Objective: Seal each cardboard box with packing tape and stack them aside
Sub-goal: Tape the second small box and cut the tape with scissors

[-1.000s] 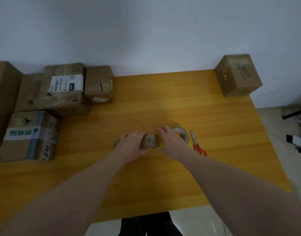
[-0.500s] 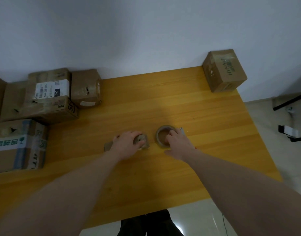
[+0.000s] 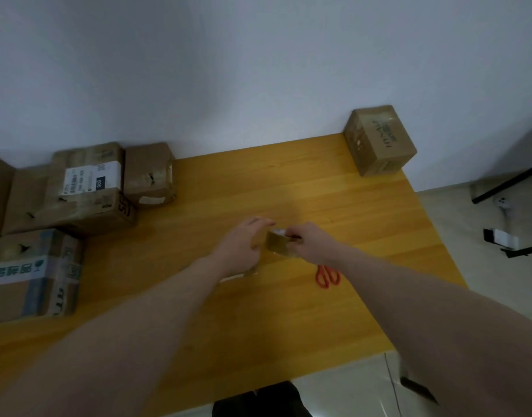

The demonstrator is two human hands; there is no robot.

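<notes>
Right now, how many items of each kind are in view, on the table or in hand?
Cardboard boxes: 7 (one cut off at the left edge, one mostly hidden under the left hand)
Tape roll: 1, held in the right hand
Scissors: 1
Total: 9

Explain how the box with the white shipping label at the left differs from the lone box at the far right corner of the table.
The labelled box carries a white shipping label on top; the lone box shows only dark printed lettering. The labelled box is packed among other boxes, with one against its right side; the lone box stands apart by the wall. The labelled box looks wider and flatter, the lone box more cube-like. Both are brown cardboard and closed.
</notes>
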